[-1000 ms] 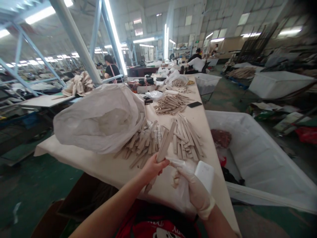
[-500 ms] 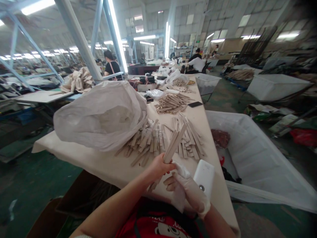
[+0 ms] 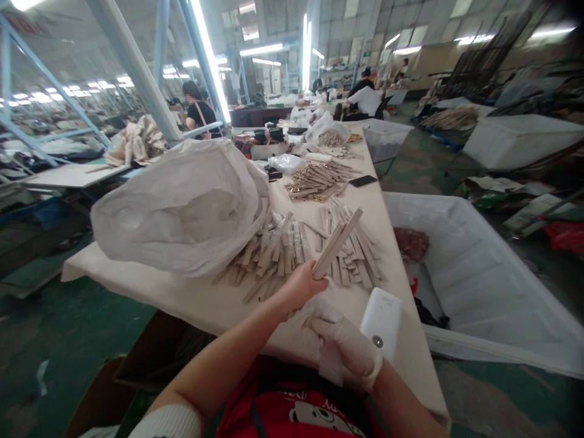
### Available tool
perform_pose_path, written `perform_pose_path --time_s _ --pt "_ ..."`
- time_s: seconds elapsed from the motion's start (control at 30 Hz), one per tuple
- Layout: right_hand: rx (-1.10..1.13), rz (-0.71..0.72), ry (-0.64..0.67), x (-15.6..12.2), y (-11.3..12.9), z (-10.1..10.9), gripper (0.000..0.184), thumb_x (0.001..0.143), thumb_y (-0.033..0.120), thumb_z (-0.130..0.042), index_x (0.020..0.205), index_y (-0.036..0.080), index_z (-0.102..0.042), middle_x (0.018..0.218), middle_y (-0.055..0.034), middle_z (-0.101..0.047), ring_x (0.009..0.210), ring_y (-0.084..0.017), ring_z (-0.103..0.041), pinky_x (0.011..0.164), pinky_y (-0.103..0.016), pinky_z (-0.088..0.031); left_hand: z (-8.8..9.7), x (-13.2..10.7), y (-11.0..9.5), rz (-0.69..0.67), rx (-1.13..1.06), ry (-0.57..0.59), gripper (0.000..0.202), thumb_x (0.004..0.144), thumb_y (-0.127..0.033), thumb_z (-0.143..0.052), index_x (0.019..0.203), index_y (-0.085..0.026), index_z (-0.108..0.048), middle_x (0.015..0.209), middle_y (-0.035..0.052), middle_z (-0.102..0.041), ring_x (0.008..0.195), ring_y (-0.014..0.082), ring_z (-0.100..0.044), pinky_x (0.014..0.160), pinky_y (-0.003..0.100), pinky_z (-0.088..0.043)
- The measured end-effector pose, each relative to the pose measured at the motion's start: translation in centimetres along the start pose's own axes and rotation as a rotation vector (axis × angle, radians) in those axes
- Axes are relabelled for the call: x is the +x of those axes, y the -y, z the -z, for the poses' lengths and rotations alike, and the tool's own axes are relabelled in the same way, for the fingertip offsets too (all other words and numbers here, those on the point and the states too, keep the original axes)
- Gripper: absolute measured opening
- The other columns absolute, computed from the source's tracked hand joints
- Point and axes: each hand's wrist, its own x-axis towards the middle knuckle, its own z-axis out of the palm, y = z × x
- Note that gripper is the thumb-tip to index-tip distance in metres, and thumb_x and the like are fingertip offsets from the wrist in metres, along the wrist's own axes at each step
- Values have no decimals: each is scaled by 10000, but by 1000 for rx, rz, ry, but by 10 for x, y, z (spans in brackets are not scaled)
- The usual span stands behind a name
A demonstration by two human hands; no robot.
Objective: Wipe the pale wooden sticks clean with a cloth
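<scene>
1. Long beige table (image 3: 205, 304) bearing a bulky white woven sack (image 3: 182, 207).
2. Loose heap of flat pale wooden sticks (image 3: 274, 249), touching the sack.
3. Left hand (image 3: 298, 287), closed around a tilted stick bundle (image 3: 338, 241) above the table.
4. White-gloved right hand (image 3: 349, 348), just below; whether it grips anything cannot be told.

A large factory hall: strip lights and steel columns (image 3: 132, 61) rise behind a long worktable (image 3: 383, 213) heaped with wooden strips (image 3: 274, 249); a white bin (image 3: 479, 280) stands beside it, workers beyond.

Sack (image 3: 182, 207) left of strip piles (image 3: 314, 246) on table (image 3: 191, 301), bin (image 3: 483, 286) right.
</scene>
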Motion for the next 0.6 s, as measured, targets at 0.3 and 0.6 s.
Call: perform_pose_path --time_s 0.3,0.6 --pt "124 326 -412 26 48 48 313 575 374 -754 588 164 -521 507 51 -495 413 -47 -392 356 -150 -311 26 -38 17 165 -403 195 440 770 -554 -415 894 -137 -481 576 -56 -430 387 40 -327 356 175 -226" --pt "269 426 -270 40 66 59 264 596 311 -756 661 143 -564 543 57 -479 417 -26 -385 336 -120 -298 38 -80 18 215 -474 272 338 677 -451 -591 724 -165 -418 489 -65 -460 364 39 -366 377 174 -264"
